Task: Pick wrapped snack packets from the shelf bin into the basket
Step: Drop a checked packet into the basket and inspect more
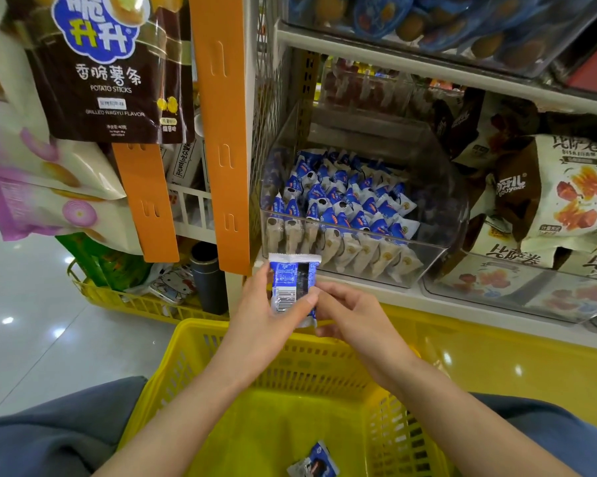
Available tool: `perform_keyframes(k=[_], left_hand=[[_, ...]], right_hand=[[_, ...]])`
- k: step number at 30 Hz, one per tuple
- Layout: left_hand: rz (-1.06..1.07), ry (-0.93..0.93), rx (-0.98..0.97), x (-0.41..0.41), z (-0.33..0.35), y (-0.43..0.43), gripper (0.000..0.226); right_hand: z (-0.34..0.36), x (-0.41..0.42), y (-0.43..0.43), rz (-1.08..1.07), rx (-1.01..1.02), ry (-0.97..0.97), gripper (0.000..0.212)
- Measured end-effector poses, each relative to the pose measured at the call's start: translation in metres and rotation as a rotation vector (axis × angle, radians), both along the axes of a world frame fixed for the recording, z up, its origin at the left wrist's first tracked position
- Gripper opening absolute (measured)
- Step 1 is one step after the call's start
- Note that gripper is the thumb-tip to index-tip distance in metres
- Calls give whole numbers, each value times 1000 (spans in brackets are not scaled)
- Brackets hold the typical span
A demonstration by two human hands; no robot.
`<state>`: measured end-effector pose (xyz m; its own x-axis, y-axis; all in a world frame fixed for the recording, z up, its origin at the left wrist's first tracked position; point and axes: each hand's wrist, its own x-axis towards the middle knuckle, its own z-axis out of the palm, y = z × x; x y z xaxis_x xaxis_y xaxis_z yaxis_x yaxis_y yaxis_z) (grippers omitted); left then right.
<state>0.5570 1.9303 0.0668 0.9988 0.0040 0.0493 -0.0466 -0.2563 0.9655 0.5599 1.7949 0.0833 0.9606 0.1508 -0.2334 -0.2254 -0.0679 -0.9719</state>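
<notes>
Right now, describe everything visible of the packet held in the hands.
The packet is a glossy wrapper, blue and white, with a crimped white top seam, a black strip and a barcode facing the camera. It stands upright above the far rim of the basket, before the clear shelf bin. The left hand grips its lower half; the right hand pinches its right edge.

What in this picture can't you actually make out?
Head view only:
- Front of the snack packet: turned away, and the print on its back is too small.
- Grip of the right hand: fingertips hidden by the packet and the left hand.
- Loose packets in the basket: cut by the bottom edge.
- Rear packets in the shelf bin: blurred.
</notes>
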Motion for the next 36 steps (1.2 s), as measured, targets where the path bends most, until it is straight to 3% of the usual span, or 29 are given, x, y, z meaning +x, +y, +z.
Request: perform_keyframes(k=[10,14,24,33,36], left_hand=[[-261,117,-14,-4,-1,3,34],[-267,119,55,-5,-2,1,27],[-126,-65,230,-3,-7,0,32],[25,-342,497,-12,0,6,31],[32,-363,474,-11,3,8,22]], right_hand=[[-4,0,-2,67,74,81,30],[-4,-1,-1,59,118,104,34],[-7,0,1,-5,-54,-85,42],[-6,-1,3,41,-86,-208,29],[-7,-2,4,67,-73,-239,29]])
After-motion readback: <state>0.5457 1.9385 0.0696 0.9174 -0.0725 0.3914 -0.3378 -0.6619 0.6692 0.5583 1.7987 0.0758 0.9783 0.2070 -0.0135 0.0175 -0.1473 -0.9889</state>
